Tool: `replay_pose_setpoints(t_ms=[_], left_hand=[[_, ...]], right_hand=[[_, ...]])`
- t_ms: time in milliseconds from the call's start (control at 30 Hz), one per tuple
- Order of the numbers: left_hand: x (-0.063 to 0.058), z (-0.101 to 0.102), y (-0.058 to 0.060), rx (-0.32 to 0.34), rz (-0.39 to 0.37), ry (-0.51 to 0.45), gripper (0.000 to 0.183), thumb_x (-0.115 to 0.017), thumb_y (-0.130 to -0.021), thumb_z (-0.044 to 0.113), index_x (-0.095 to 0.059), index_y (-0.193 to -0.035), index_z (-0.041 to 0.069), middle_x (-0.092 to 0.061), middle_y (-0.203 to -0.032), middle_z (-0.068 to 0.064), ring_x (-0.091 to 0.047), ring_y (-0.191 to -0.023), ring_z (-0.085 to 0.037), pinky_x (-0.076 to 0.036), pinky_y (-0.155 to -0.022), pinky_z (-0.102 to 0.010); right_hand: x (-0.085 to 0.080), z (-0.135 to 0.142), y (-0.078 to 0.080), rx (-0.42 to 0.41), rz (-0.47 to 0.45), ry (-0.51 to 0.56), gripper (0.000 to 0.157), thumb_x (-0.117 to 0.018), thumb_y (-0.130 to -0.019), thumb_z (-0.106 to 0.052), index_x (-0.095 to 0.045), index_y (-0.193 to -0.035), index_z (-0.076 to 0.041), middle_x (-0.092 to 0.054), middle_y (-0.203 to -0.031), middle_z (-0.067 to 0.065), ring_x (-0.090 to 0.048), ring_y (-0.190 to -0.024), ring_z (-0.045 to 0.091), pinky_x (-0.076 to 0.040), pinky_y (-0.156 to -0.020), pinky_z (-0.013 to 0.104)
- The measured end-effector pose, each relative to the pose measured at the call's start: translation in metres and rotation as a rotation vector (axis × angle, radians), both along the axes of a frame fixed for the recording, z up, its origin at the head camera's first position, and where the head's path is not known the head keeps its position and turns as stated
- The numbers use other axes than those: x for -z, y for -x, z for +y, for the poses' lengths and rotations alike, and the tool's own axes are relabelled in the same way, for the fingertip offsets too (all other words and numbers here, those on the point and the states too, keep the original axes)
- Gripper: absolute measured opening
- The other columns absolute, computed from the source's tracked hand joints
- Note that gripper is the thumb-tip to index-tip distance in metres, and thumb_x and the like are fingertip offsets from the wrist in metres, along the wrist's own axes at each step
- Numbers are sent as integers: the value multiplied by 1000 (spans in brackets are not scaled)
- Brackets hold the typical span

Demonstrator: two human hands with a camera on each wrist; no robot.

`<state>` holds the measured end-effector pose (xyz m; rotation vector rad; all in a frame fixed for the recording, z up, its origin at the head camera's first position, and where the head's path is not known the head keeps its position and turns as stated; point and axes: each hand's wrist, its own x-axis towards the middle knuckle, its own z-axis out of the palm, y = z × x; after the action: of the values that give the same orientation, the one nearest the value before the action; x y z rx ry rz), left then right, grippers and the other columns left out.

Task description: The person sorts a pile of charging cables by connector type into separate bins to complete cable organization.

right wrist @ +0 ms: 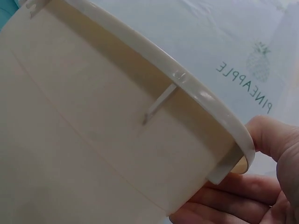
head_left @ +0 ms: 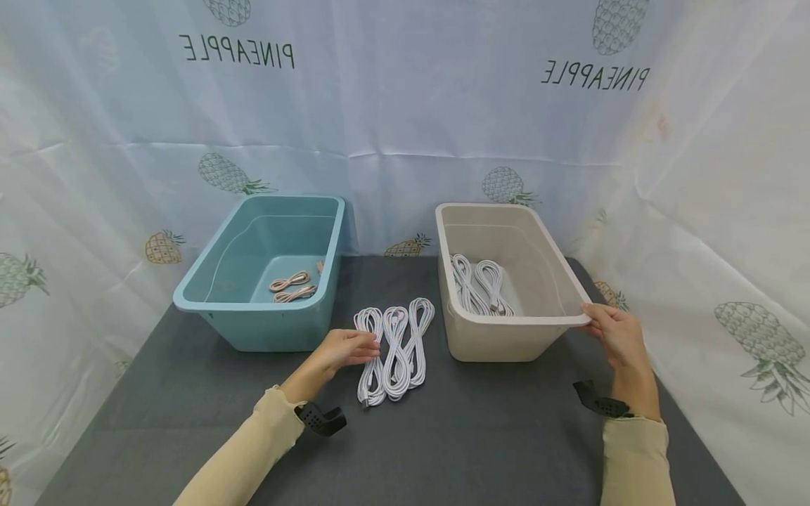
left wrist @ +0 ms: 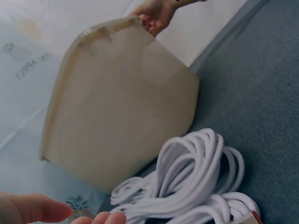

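Note:
Three white cable bundles (head_left: 396,351) lie side by side on the dark table between two bins. My left hand (head_left: 344,348) hovers at the leftmost bundle, its fingertips overlapping that coil in the head view. In the left wrist view, the thumb and fingertips (left wrist: 110,218) are apart with nothing between them, just beside the looped white cables (left wrist: 191,172). My right hand (head_left: 615,336) grips the near right corner of the beige bin (head_left: 506,341). In the right wrist view, the thumb lies over the rim (right wrist: 205,95) and the fingers are underneath. More white cables (head_left: 484,284) lie inside this bin.
A blue bin (head_left: 266,329) stands at the left with several small tan cables (head_left: 291,282) in it. Behind both bins hangs a white curtain (head_left: 392,105) printed with pineapples. The dark table (head_left: 443,450) reaches the curtain at the back.

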<state>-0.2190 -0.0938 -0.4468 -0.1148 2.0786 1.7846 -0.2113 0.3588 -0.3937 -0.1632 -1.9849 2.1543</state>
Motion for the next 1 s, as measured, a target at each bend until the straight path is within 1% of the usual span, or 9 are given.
replay_pose_setpoints(t_ms=[67, 200, 400, 500, 633, 733, 867, 933, 1000], left_hand=[[4, -2, -1, -25, -12, 5, 37, -54, -98, 14, -57, -124, -11, -70, -110, -23, -72, -89, -14, -60, -87, -34], [11, -5, -2, -52, -22, 12, 36, -55, -97, 14, -58, -123, -10, -71, -107, -20, -72, -87, -12, -61, -84, -32], [20, -10, -5, -80, -22, 25, 34, -54, -97, 11, -59, -121, -12, -72, -105, -20, -71, -86, -13, -62, -80, -30], [22, -13, -8, -88, -27, 38, 34, -54, -97, 10, -58, -121, -13, -71, -107, -22, -71, -88, -15, -61, -81, -31], [24, -14, -8, -80, -43, 51, 35, -53, -97, 11, -57, -122, -14, -67, -116, -27, -71, -97, -23, -60, -86, -34], [25, -15, -7, -70, -57, 55, 36, -52, -97, 11, -55, -123, -15, -65, -120, -28, -71, -102, -26, -60, -87, -35], [26, -15, -3, -63, -71, 52, 38, -52, -97, 9, -53, -124, -17, -65, -120, -29, -72, -95, -20, -60, -87, -35], [27, -14, -1, -61, -75, 47, 39, -52, -97, 9, -52, -125, -18, -65, -120, -29, -72, -92, -17, -60, -87, -35], [26, -13, 0, -54, -77, 39, 40, -51, -97, 8, -50, -126, -20, -64, -121, -31, -71, -90, -15, -60, -87, -34]], right_hand=[[-1, 1, 0, 2, -3, 8, 39, -57, -93, -5, -74, -66, -27, -67, -73, -16, -67, -62, -4, -56, -58, 12], [-1, 4, 0, -15, -6, 24, 38, -56, -94, -5, -74, -67, -26, -68, -73, -15, -67, -62, -4, -56, -58, 12], [0, 3, 0, -54, 7, 59, 40, -53, -94, -3, -75, -68, -23, -69, -72, -14, -68, -64, -3, -57, -59, 13], [1, 1, -1, -63, 12, 55, 40, -53, -95, -3, -75, -68, -23, -69, -75, -15, -69, -66, -3, -57, -60, 13], [2, 0, -2, -60, 10, 36, 38, -54, -95, -6, -75, -69, -24, -68, -78, -16, -68, -67, -4, -57, -61, 12], [1, -1, -3, -60, 4, 38, 37, -55, -95, -7, -75, -69, -24, -68, -79, -16, -68, -68, -4, -58, -61, 12], [0, -2, -6, -62, -1, 54, 36, -55, -95, -6, -75, -69, -23, -67, -80, -16, -69, -70, -3, -58, -62, 13], [-1, -5, -9, -38, -10, 52, 37, -55, -95, -6, -74, -69, -24, -67, -79, -16, -69, -70, -3, -58, -62, 14], [-2, -9, -11, 12, -31, 45, 38, -55, -95, -7, -73, -67, -25, -66, -77, -17, -68, -69, -3, -58, -61, 14]])
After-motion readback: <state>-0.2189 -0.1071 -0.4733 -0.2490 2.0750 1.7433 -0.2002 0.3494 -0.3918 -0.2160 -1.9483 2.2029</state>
